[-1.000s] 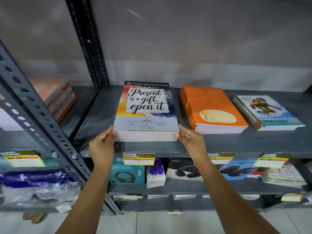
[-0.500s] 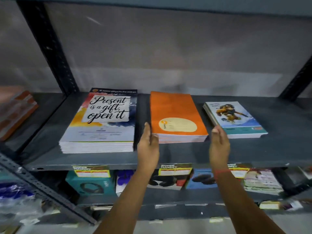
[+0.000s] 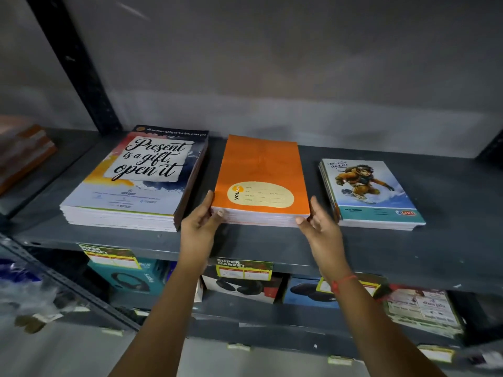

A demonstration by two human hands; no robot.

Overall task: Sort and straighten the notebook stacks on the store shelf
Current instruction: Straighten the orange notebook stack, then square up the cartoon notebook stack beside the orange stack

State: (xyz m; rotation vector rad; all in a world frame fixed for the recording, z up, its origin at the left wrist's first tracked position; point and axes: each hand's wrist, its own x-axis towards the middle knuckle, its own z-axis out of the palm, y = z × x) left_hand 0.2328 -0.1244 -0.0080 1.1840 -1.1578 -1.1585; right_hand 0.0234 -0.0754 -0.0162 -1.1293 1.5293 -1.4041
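Note:
Three notebook stacks lie on the grey metal shelf (image 3: pixel 272 246). The orange stack (image 3: pixel 262 170) sits in the middle, squared to the shelf front. My left hand (image 3: pixel 200 227) presses against its front left corner, thumb on the front edge. My right hand (image 3: pixel 319 227) holds the front right corner the same way. To the left lies a tall stack with "Present is a gift, open it" on its cover (image 3: pixel 136 180). At the right is a thinner stack with a snowboarder cover (image 3: pixel 370 191), its notebooks slightly fanned.
A black upright post (image 3: pixel 79 66) stands at the shelf's back left. More orange-edged books (image 3: pixel 21 153) lie in the bay to the left. Below are price tags (image 3: pixel 245 268), headphone boxes (image 3: pixel 130 278) and a paper stack (image 3: pixel 422 311). The grey wall is close behind.
My hands left the "Present is a gift" stack, moved right, and closed onto the front corners of the orange stack, which now lies straighter. The view shifted right and closer.

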